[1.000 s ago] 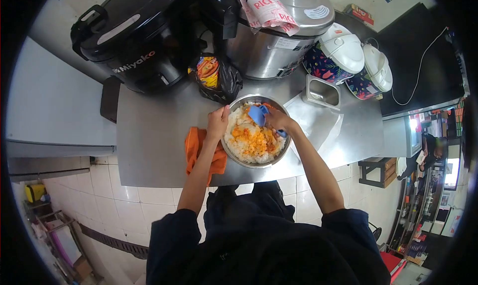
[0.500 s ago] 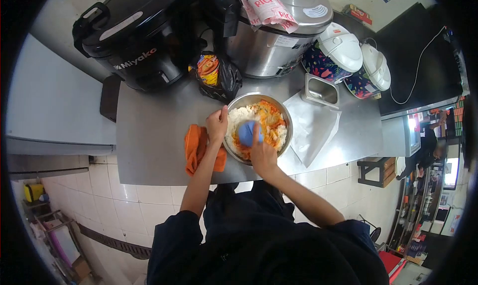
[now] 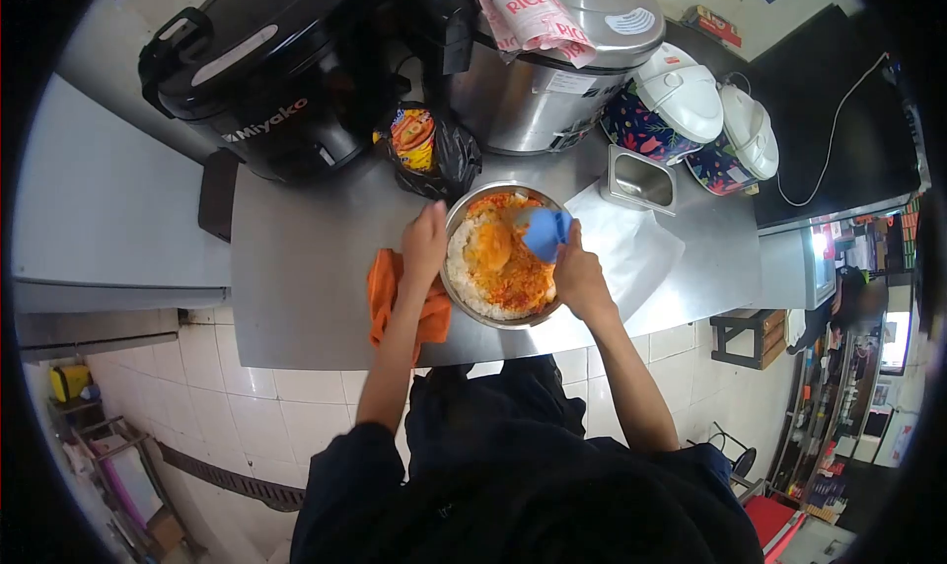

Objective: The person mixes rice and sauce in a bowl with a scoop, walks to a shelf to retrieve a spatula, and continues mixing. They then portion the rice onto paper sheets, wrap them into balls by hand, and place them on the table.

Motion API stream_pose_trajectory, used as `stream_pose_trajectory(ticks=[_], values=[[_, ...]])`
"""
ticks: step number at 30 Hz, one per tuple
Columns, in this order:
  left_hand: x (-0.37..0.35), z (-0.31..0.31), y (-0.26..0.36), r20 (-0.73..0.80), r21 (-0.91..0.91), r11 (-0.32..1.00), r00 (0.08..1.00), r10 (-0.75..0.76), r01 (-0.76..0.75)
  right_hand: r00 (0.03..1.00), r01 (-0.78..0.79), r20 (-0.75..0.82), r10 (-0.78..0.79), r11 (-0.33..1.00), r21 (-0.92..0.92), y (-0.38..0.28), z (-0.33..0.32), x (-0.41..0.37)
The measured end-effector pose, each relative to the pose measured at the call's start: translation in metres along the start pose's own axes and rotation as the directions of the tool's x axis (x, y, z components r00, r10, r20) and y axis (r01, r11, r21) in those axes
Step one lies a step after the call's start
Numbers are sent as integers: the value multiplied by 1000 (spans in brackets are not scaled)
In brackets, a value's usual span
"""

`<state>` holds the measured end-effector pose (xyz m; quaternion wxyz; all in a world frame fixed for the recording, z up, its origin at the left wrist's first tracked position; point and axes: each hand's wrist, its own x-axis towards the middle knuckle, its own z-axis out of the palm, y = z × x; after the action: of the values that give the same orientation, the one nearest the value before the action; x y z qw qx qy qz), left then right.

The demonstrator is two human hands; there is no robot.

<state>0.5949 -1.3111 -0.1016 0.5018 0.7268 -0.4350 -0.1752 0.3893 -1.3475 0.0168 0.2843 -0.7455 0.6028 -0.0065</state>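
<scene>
The right hand (image 3: 580, 276) was closed in a fist around the handle of a blue rice paddle (image 3: 543, 231), over the right rim of the steel bowl (image 3: 503, 323). The handle was hidden in the fist. The paddle's long axis ran from the hand up and leftward, its blade pointing far and left over the far right part of the rice (image 3: 498, 268). The left hand (image 3: 424, 244) gripped the bowl's left rim, fingers curled over it.

Half a second before, the right hand had been at the near rim with the blade in the middle of the bowl; it had since swung round to the right side. The orange sauce, earlier on the far right, was now spread through the middle and near rice. The left hand had kept its hold.

The bowl sat on a steel counter (image 3: 296, 288), touching an orange cloth (image 3: 380, 293) under the left wrist. A white paper sheet (image 3: 631, 248) lay just right. Beyond stood a black bag (image 3: 429, 150), a black rice cooker (image 3: 266, 71), a large steel cooker (image 3: 552, 81) and a small steel container (image 3: 641, 179). Nothing blocked the bowl.
</scene>
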Motion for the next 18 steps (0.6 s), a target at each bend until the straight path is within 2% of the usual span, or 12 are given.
stream_pose_trajectory(ticks=[2, 3, 4, 5, 6, 8, 12, 14, 18], values=[[33, 18, -8, 156, 33, 986, 975, 159, -166, 997, -17, -76, 20, 999, 42, 15, 19, 20], [38, 21, -9, 156, 34, 987, 977, 148, -155, 995, 34, -92, -30, 998, 45, 29, 38, 37], [43, 23, -8, 232, 11, 990, 964, 133, -139, 996, 29, -82, -25, 999, 45, 35, 46, 52], [47, 25, -7, 305, -13, 992, 944, 123, -125, 969, 241, -34, -243, 969, -60, 37, 48, 69], [47, 27, -8, 308, -12, 993, 944, 116, -118, 895, 445, 38, -445, 883, -150, 36, 49, 78], [47, 28, -10, 282, -83, 996, 957, 66, -44, 896, 444, 73, -439, 876, -188, 30, 60, 85], [43, 34, -15, 229, -76, 997, 973, 10, 8, 907, 422, 175, -384, 837, -348, 4, 87, 76], [45, 36, -21, 198, -67, 998, 980, 8, 6, 942, 334, 48, -332, 917, -220, -12, 82, 31], [43, 36, -19, 208, -81, 995, 977, -40, 58, 951, 308, 75, -300, 941, -143, -17, 33, -17]])
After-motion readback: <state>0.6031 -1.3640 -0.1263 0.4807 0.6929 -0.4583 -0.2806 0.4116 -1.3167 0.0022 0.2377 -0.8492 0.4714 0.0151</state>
